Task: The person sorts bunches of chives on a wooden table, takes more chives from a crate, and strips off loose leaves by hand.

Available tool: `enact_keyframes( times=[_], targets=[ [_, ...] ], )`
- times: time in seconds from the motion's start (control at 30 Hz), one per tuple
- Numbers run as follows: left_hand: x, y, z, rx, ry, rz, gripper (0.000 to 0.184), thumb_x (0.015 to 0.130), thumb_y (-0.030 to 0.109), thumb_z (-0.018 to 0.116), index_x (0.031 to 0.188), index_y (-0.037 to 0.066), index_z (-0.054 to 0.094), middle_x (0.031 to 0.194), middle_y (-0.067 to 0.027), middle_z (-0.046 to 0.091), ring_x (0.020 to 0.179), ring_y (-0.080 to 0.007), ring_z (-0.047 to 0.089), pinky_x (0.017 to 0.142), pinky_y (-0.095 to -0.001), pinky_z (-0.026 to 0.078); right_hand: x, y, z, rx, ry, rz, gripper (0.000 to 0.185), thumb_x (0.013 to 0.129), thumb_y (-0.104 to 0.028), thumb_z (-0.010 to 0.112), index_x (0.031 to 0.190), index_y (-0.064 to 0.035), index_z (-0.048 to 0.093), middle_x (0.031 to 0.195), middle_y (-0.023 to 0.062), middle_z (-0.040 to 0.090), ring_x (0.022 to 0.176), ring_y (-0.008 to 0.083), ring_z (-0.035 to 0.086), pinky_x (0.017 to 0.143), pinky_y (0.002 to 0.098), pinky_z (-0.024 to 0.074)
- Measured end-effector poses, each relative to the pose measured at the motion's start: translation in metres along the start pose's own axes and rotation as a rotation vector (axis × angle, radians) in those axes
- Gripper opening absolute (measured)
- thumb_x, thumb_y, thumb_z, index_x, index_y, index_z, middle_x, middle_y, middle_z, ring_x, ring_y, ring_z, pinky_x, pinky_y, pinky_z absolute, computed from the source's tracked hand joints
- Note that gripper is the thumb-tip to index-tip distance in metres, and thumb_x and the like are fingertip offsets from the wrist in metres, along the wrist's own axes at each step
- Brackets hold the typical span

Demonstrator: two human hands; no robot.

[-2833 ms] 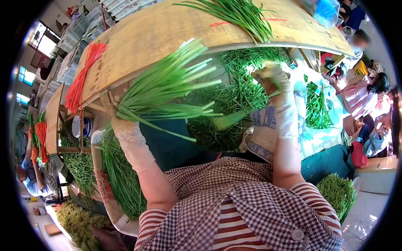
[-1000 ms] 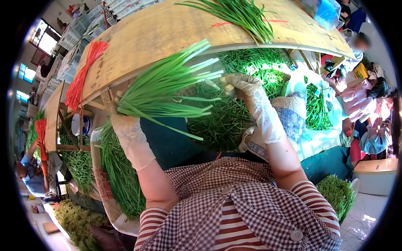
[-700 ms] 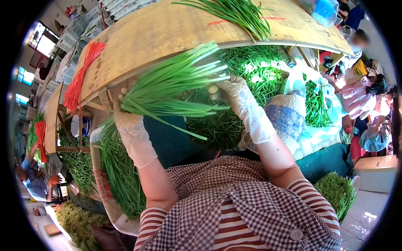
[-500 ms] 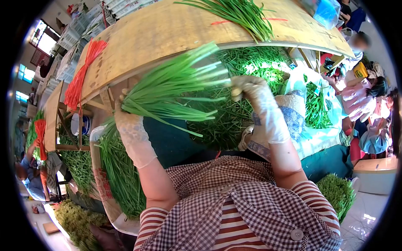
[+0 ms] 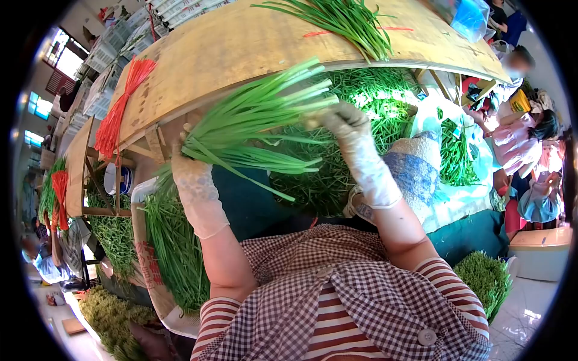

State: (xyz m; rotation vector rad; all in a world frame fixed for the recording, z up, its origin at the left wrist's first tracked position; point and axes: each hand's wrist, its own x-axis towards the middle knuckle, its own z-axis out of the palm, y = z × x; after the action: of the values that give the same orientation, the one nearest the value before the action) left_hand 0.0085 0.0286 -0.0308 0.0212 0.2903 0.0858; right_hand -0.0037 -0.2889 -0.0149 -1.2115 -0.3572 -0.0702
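Note:
A loose bunch of long green garlic chives (image 5: 247, 123) fans out in front of me, its pale stalk ends pointing up and to the right. My left hand (image 5: 191, 162), in a thin translucent glove, is closed around the bunch at its left side. Beside the pale ends, my gloved right hand (image 5: 346, 126) has its fingers bent together. Motion blurs those fingertips, and whatever they may pinch cannot be made out. Below my left hand, more chives (image 5: 174, 253) lie in a white-rimmed container (image 5: 141, 265).
A wooden table (image 5: 205, 60) carries another chive bunch (image 5: 343, 24) across a red tie, and red ties (image 5: 123, 108) hang over its edge. Loose green leaves (image 5: 313, 180) are heaped below. A plastic bag of greens (image 5: 454, 150) stands right. Other people sit at both sides.
My right hand has moved left and slightly down along the pale stalk ends. My left hand and its bunch have shifted slightly right.

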Motion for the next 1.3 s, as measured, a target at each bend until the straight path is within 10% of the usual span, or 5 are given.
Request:
enact_keyframes(
  times=[0.23,0.37,0.43,0.87,1.3],
  targets=[
    [0.013,0.020,-0.005,-0.009,-0.001,0.041,0.028,0.096,0.024,0.046,0.093,0.000,0.060,0.088,-0.0126,0.065,0.086,-0.0256,0.065,0.077,-0.0439,0.056,0.000,0.006,-0.099,0.735,0.227,-0.231,0.027,0.082,-0.019,0.073,0.103,-0.0033,0.065,0.083,0.0033,0.066,0.082,0.0136,0.062,0.082,0.0337,0.0516],
    [0.010,0.023,-0.002,-0.076,-0.028,-0.022,0.029,0.097,0.025,0.044,0.091,0.001,0.059,0.087,-0.0123,0.065,0.085,-0.0256,0.064,0.077,-0.0445,0.055,-0.013,0.033,-0.118,-1.202,0.366,0.109,0.020,0.083,-0.008,0.070,0.103,-0.0067,0.070,0.104,0.0078,0.070,0.091,0.0123,0.062,0.086,0.0271,0.0516],
    [0.008,0.019,0.001,-0.025,-0.002,0.062,0.029,0.097,0.025,0.044,0.090,0.001,0.059,0.087,-0.0121,0.065,0.084,-0.0256,0.065,0.077,-0.0450,0.055,-0.011,0.021,-0.081,-0.394,0.265,0.319,0.022,0.084,-0.006,0.069,0.105,-0.0090,0.071,0.103,0.0066,0.070,0.091,0.0121,0.063,0.087,0.0237,0.0502],
    [0.003,-0.005,0.008,-0.153,-0.085,-0.199,0.025,0.095,0.025,0.049,0.093,0.003,0.061,0.084,-0.0094,0.067,0.086,-0.0265,0.065,0.081,-0.0461,0.055,0.022,0.019,0.031,-0.389,-0.518,0.378,0.051,0.091,-0.035,0.061,0.131,-0.0049,0.051,0.129,0.0163,0.055,0.119,0.0241,0.053,0.101,0.0327,0.0424],
    [-0.012,0.002,0.022,-0.041,-0.240,-0.002,0.034,0.097,0.029,0.042,0.077,0.004,0.054,0.083,-0.0121,0.063,0.095,-0.0323,0.060,0.104,-0.0569,0.037,-0.006,0.044,-0.068,-1.401,0.053,0.394,0.021,0.089,-0.020,0.062,0.101,-0.0045,0.070,0.090,0.0118,0.070,0.082,0.0201,0.067,0.075,0.0334,0.0533]
  ],
)
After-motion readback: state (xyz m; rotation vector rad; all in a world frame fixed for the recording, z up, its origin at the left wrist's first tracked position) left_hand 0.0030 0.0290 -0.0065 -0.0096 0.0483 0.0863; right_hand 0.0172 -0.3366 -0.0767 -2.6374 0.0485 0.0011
